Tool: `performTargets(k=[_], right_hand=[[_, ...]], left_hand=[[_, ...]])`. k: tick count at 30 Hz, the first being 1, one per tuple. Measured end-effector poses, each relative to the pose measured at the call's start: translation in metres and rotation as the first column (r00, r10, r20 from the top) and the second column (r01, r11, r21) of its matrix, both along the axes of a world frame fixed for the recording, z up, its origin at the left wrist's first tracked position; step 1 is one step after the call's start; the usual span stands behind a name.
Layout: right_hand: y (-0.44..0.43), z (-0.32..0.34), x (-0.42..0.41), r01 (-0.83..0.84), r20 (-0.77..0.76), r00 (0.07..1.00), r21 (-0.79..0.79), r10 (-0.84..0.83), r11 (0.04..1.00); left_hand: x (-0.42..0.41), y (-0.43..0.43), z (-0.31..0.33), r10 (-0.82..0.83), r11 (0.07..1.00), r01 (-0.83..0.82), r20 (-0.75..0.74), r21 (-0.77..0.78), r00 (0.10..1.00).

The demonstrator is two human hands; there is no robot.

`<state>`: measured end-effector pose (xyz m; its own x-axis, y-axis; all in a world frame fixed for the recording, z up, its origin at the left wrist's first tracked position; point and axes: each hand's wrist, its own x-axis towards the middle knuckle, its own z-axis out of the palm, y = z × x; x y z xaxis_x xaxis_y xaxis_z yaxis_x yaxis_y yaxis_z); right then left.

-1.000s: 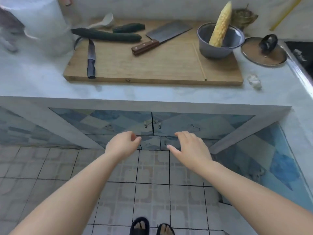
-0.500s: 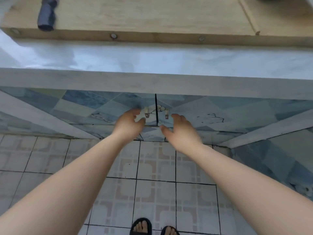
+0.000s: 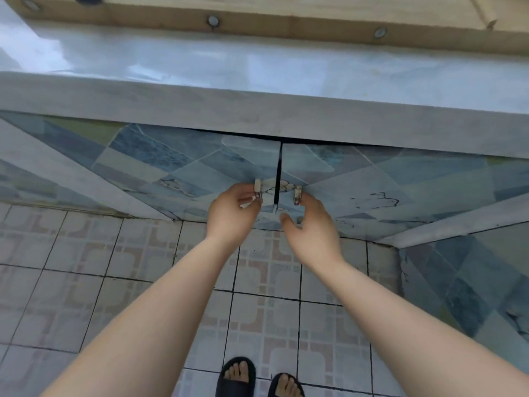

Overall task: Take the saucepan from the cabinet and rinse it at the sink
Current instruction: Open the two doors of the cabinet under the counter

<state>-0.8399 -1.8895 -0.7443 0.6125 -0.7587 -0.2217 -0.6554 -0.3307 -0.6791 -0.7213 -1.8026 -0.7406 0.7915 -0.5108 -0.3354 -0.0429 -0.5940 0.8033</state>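
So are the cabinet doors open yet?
Barely. The cabinet doors show only a thin dark gap between them, and each hand, left hand and right hand, is at a handle.

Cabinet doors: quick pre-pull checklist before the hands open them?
1. Left hand on left handle: ok, fingers pinch it.
2. Right hand on right handle: cannot tell, fingertips are at it but closure is hidden.
3. Doors shut: ok, only a thin dark seam between them.
4. Swing path clear: ok, bare floor in front; feet stand back.
5. Saucepan located: cannot tell, cabinet inside is hidden.
6. Board overhanging counter edge: ok, it sits back from the edge.
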Motion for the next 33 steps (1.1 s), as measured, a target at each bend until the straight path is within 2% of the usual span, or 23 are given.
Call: performTargets(k=[5, 13, 21, 28, 33], right_hand=[[0.029, -0.002, -0.036, -0.013, 0.022, 1.000, -0.054, 0.014, 0.998], [0.086, 0.002, -0.117, -0.003, -0.074, 0.997, -0.117, -0.006, 0.993], [0.129, 0.012, -0.203, 0.201, -0.234, 0.945, -0.131, -0.227, 0.971], [0.128, 0.024, -0.256, 0.277, -0.324, 0.908, -0.008, -0.264, 0.961], [0.125, 0.027, -0.280, 0.320, -0.303, 0.907, 0.039, -0.294, 0.947]], left_hand=[[-0.028, 0.039, 0.003, -0.030, 0.993, 0.015, 0.120, 0.121, 0.992], [-0.078, 0.122, 0.010, -0.055, 0.964, -0.016, 0.258, 0.265, 0.965], [-0.095, 0.223, 0.029, -0.034, 0.926, -0.078, 0.286, 0.369, 0.958], [-0.073, 0.319, 0.043, -0.083, 0.885, -0.044, 0.252, 0.463, 0.964], [-0.058, 0.347, 0.042, -0.109, 0.863, -0.029, 0.242, 0.505, 0.964]])
